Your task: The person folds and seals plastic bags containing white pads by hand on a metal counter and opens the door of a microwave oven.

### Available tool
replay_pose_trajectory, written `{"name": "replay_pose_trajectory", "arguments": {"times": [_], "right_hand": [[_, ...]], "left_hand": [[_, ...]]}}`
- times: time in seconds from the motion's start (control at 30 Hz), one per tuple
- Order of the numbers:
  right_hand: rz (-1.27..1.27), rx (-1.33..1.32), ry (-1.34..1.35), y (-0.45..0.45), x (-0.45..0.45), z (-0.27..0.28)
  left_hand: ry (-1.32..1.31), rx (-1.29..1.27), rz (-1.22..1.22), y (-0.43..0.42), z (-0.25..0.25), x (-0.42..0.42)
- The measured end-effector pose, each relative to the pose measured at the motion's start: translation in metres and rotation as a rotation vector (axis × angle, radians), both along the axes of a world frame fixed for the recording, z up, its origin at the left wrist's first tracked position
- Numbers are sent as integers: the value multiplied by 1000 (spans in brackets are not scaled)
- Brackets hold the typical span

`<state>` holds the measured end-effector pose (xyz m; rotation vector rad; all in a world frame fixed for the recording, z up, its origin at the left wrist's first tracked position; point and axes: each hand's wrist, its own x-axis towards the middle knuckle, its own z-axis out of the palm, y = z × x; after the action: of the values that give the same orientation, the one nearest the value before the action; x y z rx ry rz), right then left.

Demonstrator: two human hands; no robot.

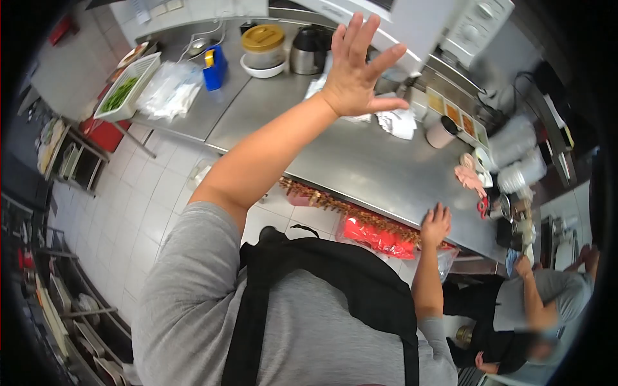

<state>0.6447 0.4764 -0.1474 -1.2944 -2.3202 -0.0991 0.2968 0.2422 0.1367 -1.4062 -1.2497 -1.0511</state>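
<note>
My left hand (364, 71) is raised over the steel counter (302, 151) with its fingers spread, and nothing is in it. In the view it lies just in front of a white appliance (393, 32) with knobs on its panel. Below it on the counter are crumpled white papers (398, 122). My right hand (436, 225) rests at the counter's front edge, fingers extended and holding nothing. Farther along the counter from it lie a pink crumpled item (470, 175) and red-handled scissors (483, 207). A pinkish cup with a dark top (441, 132) stands behind.
Leftward stand a steel jug (309, 51), a yellow-lidded tub (264, 42), a blue tape dispenser (215, 67), plastic bags (170, 90) and a white basket (151, 67) of greens. A condiment tray (468, 122) and clear containers (515, 151) stand right, near another person (547, 296).
</note>
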Motion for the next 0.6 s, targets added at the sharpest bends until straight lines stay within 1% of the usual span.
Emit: {"name": "replay_pose_trajectory", "arguments": {"times": [0.13,0.17,0.27,0.33,0.37,0.4,0.47,0.53,0.6], "right_hand": [[27,45,28,1,1,-2],[27,51,28,3,0,-2],[-128,-104,-42,10,-15,3],[-127,-276,-44,-4,-41,22],[-129,-363,-45,-17,-59,30],[-34,-289,-1,-33,-82,26],[151,-145,80,-78,-127,9],[114,13,40,-140,-184,15],[139,-2,55,-174,-224,15]], "left_hand": [[-74,-193,203,-57,-73,-67],[-102,-251,300,-76,-90,-87],[-183,-409,573,-140,-132,-154],[-235,-501,738,-184,-151,-201],[-312,-514,819,-205,-158,-224],[-389,-523,901,-227,-164,-248],[-667,-504,1019,-273,-177,-301],[-840,-401,1235,-315,-198,-355],[-1004,-407,1297,-353,-192,-388]]}}
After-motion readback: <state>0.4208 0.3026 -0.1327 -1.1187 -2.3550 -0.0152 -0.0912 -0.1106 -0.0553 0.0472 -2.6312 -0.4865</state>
